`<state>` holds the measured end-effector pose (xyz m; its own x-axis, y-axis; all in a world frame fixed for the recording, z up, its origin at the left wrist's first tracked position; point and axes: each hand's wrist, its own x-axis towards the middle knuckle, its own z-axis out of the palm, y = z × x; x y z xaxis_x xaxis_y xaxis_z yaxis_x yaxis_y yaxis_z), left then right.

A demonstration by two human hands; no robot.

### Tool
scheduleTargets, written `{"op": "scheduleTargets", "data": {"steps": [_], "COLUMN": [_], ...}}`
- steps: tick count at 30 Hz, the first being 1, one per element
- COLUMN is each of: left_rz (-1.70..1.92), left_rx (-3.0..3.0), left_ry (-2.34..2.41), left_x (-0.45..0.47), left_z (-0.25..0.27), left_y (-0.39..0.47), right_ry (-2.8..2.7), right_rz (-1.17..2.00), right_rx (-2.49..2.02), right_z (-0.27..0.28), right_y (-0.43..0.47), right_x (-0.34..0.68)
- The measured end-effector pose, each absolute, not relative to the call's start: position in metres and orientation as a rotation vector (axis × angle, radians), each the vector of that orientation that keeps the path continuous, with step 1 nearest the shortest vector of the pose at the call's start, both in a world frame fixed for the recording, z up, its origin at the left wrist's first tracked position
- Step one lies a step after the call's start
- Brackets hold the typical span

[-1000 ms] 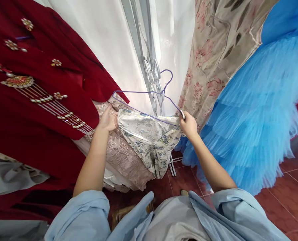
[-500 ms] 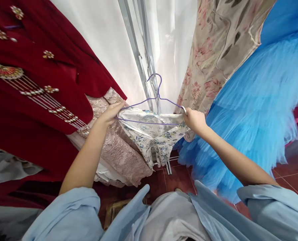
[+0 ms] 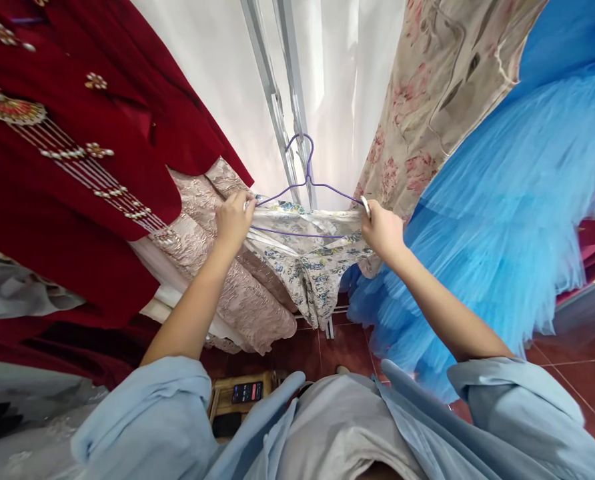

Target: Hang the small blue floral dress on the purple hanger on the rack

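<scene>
A white floral garment with blue and yellow flowers hangs on a purple wire hanger in front of me. My left hand pinches the garment's upper edge at the hanger's left end. At the other end, my right hand is closed around the garment's top corner, with a bit of white band showing above the thumb. The hanger's hook points upward in front of the metal poles; whether it touches them I cannot tell. The garment's lower part droops between my arms.
A dark red velvet outfit with beads and a pink brocade dress hang at left. On the right are a beige floral dress and a blue tulle dress. Metal poles stand ahead. A phone lies on a wooden stool.
My left hand has shifted right and its grip has turned more upright. The hanger and garment have moved slightly left and up in view. The phone on the stool has come into sight.
</scene>
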<state>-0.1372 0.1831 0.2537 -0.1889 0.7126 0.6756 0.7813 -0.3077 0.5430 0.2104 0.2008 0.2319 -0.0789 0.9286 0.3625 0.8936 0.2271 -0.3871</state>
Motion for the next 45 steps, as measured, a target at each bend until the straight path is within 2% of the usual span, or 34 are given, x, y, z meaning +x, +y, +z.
{"op": "scheduleTargets", "data": {"steps": [6, 16, 21, 25, 29, 32, 37, 45], "left_rz": [-1.769, -1.666, -1.864, -2.147, -2.239, -2.171, -2.16, -2.218], "left_rx": [-1.872, -2.14, -1.973, -1.863, -1.638, -1.627, -1.741, -1.803], "left_ry": [-1.877, -1.533, -1.581, -1.687, -2.078, -2.361, -2.438, -2.448], "left_x": [-0.087, -0.002, -0.01, -0.008, -0.017, -0.031, -0.042, -0.06], "left_z": [0.201, 0.144, 0.103, 0.06, 0.003, -0.032, -0.051, -0.057], "left_y": [0.16, 0.166, 0.152, 0.135, 0.126, 0.131, 0.151, 0.148], "right_ry": [-1.901, -1.954, -1.967, -1.833, -1.427, -1.493, -1.674, -1.699], "right_rz": [0.193, 0.206, 0.4, 0.498, 0.585, 0.744, 0.842, 0.851], "right_rx": [-1.517, -1.166, -0.969, -0.743, -1.051, -1.405, -1.806, -1.898], "right_z": [0.204, 0.167, 0.134, 0.079, 0.009, -0.017, -0.011, -0.012], "right_y": [0.19, 0.198, 0.201, 0.179, 0.15, 0.154, 0.198, 0.226], "right_x": [0.195, 0.123, 0.106, 0.108, 0.106, 0.099, 0.083, 0.078]}}
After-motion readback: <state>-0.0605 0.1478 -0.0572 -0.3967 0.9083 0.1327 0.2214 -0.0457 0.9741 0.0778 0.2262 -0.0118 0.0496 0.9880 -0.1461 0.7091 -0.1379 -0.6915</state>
